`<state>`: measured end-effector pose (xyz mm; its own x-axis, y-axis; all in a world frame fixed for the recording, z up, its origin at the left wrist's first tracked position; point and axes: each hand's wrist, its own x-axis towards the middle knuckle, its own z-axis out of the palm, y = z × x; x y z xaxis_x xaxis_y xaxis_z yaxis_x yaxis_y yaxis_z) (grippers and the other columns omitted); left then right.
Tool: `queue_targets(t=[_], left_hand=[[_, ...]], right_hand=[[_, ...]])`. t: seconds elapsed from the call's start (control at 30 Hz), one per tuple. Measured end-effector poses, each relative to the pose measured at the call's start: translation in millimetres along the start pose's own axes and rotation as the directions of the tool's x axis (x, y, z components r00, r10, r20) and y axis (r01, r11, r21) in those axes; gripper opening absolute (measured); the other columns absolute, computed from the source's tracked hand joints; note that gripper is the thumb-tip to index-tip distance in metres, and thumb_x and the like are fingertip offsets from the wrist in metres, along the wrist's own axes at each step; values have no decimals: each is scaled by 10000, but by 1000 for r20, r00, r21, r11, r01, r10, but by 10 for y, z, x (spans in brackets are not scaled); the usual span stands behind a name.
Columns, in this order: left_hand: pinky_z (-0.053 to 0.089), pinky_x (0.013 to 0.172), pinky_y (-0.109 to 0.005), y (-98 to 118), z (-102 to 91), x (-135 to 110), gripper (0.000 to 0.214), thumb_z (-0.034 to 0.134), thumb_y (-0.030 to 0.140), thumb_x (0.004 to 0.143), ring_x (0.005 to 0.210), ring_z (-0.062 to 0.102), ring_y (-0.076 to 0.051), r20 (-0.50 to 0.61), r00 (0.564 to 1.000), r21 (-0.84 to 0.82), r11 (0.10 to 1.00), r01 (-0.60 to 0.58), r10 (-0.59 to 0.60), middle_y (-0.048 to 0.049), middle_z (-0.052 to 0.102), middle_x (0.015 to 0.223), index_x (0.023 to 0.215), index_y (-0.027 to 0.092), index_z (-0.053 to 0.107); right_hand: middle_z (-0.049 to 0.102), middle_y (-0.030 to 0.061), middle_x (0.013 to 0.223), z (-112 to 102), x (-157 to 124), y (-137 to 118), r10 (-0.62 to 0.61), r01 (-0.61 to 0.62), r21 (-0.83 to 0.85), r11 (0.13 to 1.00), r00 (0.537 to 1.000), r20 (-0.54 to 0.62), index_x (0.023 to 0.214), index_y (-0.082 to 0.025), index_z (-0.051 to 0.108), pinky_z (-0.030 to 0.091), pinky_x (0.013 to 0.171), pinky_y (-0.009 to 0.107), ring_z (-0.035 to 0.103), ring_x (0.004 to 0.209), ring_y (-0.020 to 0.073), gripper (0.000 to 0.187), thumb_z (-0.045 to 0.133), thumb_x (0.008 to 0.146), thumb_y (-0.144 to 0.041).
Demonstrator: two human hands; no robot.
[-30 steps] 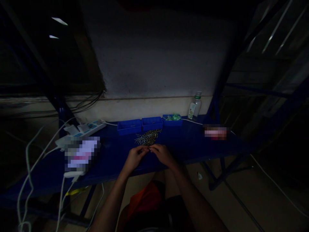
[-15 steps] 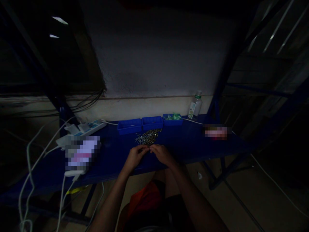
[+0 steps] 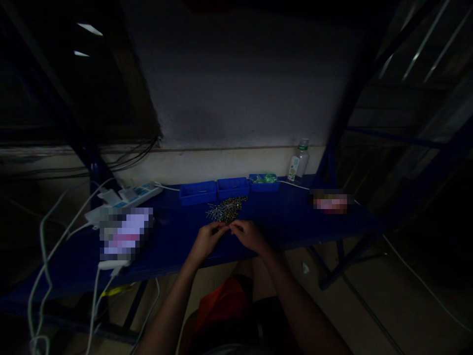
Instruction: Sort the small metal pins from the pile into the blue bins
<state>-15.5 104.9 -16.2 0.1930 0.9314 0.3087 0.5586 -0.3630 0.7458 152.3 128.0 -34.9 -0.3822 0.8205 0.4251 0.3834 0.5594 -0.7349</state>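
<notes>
My left hand [image 3: 207, 239] and my right hand [image 3: 248, 233] meet fingertip to fingertip over the blue table [image 3: 291, 217], near its front edge. Both have their fingers pinched together; whatever sits between them is too small and dark to make out. Just beyond the fingertips lies a pile of small metal pieces [image 3: 228, 209], like screws or bolts, with thin shanks pointing left and brassy ends on the right. Behind the pile stand a blue bin [image 3: 197, 199] on the left and a second blue bin [image 3: 233, 193] in the middle.
A third blue bin [image 3: 264, 188] holds crumpled green plastic. Near the wall stands a clear bottle [image 3: 300, 162]. At the left are a power strip [image 3: 142, 195] with plugs and white cables, and a blurred-out device [image 3: 127, 234]. Another blurred item [image 3: 331, 202] lies right.
Both hands stay at nearly the same place, with only a slight shift of the fingers. The pile and the bins look unchanged.
</notes>
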Motion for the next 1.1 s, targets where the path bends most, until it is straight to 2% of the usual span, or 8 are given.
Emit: queue_targets(t=[0.1, 0.2, 0.37, 0.8, 1.1], left_hand=[[436, 690, -239, 7, 3, -26, 302, 507, 416, 790, 761, 612, -179, 24, 1000, 22, 1000, -10, 9, -21, 687, 834, 861, 172, 669], [435, 664, -241, 15, 10, -38, 299, 526, 422, 775, 732, 609, -180, 44, 999, 59, 998, -16, 13, -29, 683, 800, 835, 164, 667], [440, 686, -260, 25, 22, -35, 278, 573, 425, 736, 767, 605, -196, 63, 997, 81, 996, -47, 42, -43, 679, 809, 787, 170, 672], [452, 710, -264, 22, -3, -22, 315, 552, 419, 761, 776, 610, -185, -2, 1000, -40, 999, 9, -9, -47, 676, 827, 891, 155, 664], [463, 689, -266, -24, -19, -17, 299, 606, 396, 719, 756, 607, -177, -67, 997, -72, 997, 24, -28, -44, 659, 803, 886, 151, 650]], right_hand=[[645, 0, 696, 12, 7, 3, 59, -58, 24, 998, 997, -57, 752, -175, 629, 391, 596, 189, 576, 637, 108, 281, 462, 849, -379], [651, -1, 718, 26, 5, 18, 67, -65, 57, 996, 997, -26, 747, -175, 623, 401, 585, 189, 583, 648, 113, 265, 541, 786, -424], [645, -3, 696, 27, -13, 19, 50, -50, 32, 998, 999, -5, 705, -177, 605, 398, 573, 193, 578, 630, 109, 218, 526, 804, -355], [618, -3, 677, 11, -1, 36, 44, -36, 120, 992, 997, -68, 793, -158, 620, 386, 585, 193, 560, 630, 107, 224, 489, 826, -338], [621, -7, 669, 6, -5, -7, 35, -34, 40, 999, 999, -27, 806, -176, 625, 384, 593, 192, 557, 611, 105, 257, 437, 864, -341]])
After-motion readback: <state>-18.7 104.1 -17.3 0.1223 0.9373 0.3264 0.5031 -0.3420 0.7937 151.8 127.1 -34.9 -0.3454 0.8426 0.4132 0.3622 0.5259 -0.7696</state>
